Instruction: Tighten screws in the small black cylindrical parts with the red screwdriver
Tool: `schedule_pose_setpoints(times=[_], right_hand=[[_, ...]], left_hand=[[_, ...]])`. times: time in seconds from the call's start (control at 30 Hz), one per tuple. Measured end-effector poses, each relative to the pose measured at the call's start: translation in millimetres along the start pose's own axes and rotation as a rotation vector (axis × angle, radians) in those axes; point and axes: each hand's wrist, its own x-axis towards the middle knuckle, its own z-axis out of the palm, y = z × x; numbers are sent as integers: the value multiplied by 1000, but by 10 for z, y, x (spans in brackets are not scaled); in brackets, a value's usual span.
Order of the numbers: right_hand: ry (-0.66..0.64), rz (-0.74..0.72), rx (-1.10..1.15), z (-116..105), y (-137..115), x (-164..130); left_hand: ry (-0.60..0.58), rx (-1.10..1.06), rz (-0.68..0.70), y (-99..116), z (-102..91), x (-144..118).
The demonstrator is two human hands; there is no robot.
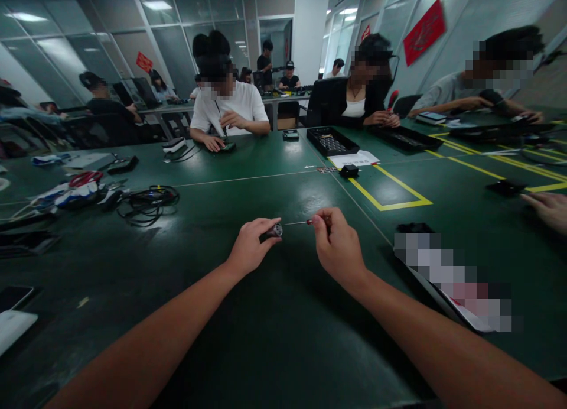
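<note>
Over the green tabletop [274, 350]: both bare forearms reach forward, hands raised just above the mat, near each other.
Left hand [248, 246]: clenched around a small dark cylinder with a silver tip [273, 230], which pokes out toward the right.
Right hand [336, 243]: fingers pinched on the red end of a thin metal rod [297, 223], which points left at the cylinder's tip; whether they touch cannot be told.
Left side of tabletop: a tangle of black cables [148, 203], with a red-and-white bundle [73, 190] beside it.
Right side: a yellow taped rectangle [390, 190]; another person's hand [549, 208] rests at the edge.
Far side: a person in a white shirt [228, 113] works at a small device; a black tray [332, 141] lies nearby.
</note>
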Motion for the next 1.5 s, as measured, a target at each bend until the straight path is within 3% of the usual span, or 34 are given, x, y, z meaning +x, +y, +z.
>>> schedule_pose_setpoints(times=[0.67,1.37,1.5], right_hand=[[-85,-26,-3,17,2,-10],[38,-29,-50,-41,-61,4],[51,-35,-27,-33,-48,3]], left_hand=[[-33,27,-16,31,-10,10],[-54,-83,-37,44,-22,9],[-15,-109,-71,43,-19,6]])
